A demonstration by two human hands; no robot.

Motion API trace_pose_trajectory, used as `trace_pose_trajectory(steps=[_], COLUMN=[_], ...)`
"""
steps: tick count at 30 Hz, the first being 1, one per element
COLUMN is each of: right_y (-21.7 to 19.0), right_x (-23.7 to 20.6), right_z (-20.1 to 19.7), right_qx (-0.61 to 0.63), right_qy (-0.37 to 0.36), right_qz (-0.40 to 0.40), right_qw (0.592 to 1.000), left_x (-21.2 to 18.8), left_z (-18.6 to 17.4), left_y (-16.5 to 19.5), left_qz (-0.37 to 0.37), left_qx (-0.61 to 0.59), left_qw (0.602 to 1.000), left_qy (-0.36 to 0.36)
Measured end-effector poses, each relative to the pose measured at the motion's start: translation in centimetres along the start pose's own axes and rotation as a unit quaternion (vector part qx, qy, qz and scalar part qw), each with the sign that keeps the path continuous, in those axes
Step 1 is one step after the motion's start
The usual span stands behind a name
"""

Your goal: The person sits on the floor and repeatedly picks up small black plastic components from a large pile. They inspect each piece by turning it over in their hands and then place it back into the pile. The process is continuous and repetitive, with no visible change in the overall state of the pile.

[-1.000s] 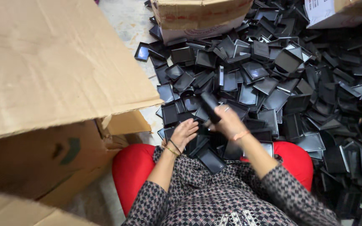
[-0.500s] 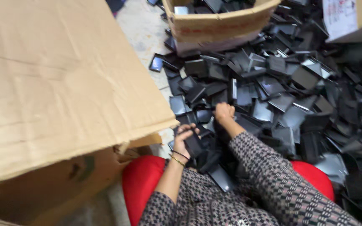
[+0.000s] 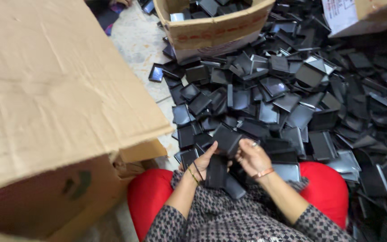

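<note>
- The left hand [image 3: 206, 157] is curled around a stack [image 3: 216, 171] of flat black cases held upright over the lap, just below frame centre; fingers closed on it, thin bangles at the wrist.
- The right hand [image 3: 251, 156] pinches one black case [image 3: 227, 140] by its edge, tilted, right above the stack and touching or nearly touching it.
- Half a second ago that hand was stretched out into the pile with the arm extended; now it is drawn back to the lap with a case in it (so one more piece looks to have been gathered against the stack, and the bundle is growing).
- The view has also swung: the carton at top centre now shows its open mouth.
- Cases: thin, square-cornered, matt black plastic, some with glossy grey faces that catch the light.
- The pile [image 3: 301, 98] of them spreads across the centre and right of the frame, loose and overlapping.
- Lap: patterned knit sleeves, over a red seat [image 3: 151, 197] showing at lower left and lower right.
- A large box [image 3: 54, 98] of creased brown cardboard fills the left of the frame, flap out.
- A smaller carton [image 3: 211, 31] at top centre holds more cases; pale floor [image 3: 135, 45] beside it.
</note>
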State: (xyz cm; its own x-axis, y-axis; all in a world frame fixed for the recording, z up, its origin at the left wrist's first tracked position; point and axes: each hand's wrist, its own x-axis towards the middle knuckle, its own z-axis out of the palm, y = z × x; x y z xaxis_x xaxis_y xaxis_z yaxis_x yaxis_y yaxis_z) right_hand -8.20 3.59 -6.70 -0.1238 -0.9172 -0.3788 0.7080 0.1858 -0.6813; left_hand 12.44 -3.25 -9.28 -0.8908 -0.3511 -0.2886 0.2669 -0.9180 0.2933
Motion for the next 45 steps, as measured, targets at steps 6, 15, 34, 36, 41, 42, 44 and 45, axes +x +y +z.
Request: trace_pose_trajectory(steps=[6, 15, 34, 36, 41, 42, 44, 45], right_y=[-1.7, -2.8, -1.5, -0.4, -3.3, -5.2, -10.2, -12.4], right_x=[-5.0, -6.5, -9.9, -9.3, -5.3, -3.9, 0.1, 1.6], right_z=[3.0, 8.7, 5.7, 4.3, 3.1, 3.9, 6.5, 7.7], right_qx=[-0.474, -0.425, -0.623, -0.352, -0.350, -0.373, -0.611, -0.589], right_qy=[0.069, -0.057, -0.046, -0.158, -0.231, -0.246, -0.393, -0.261], right_qz=[-0.349, -0.238, -0.049, -0.140, 0.173, 0.240, 0.023, 0.001], right_qw=[0.805, 0.871, 0.779, 0.912, 0.891, 0.862, 0.687, 0.765], left_x=[-0.2, -1.9, 0.2, -0.5, 0.0, 0.2, 0.2, 0.0], left_z=[3.7, 8.1, 4.5, 3.3, -0.1, -0.5, -1.0, -1.1], left_y=[-1.1, -0.2, -0.8, -1.2, 0.4, 1.6, 4.0, 5.3], left_qz=[0.220, 0.289, 0.383, 0.328, 0.284, 0.268, 0.268, 0.290], left_qx=[0.095, 0.062, 0.570, 0.623, 0.607, 0.520, 0.372, 0.316], left_qw=[0.955, 0.934, 0.595, 0.561, 0.637, 0.719, 0.806, 0.819], left_qy=[0.174, 0.199, 0.418, 0.435, 0.381, 0.376, 0.373, 0.380])
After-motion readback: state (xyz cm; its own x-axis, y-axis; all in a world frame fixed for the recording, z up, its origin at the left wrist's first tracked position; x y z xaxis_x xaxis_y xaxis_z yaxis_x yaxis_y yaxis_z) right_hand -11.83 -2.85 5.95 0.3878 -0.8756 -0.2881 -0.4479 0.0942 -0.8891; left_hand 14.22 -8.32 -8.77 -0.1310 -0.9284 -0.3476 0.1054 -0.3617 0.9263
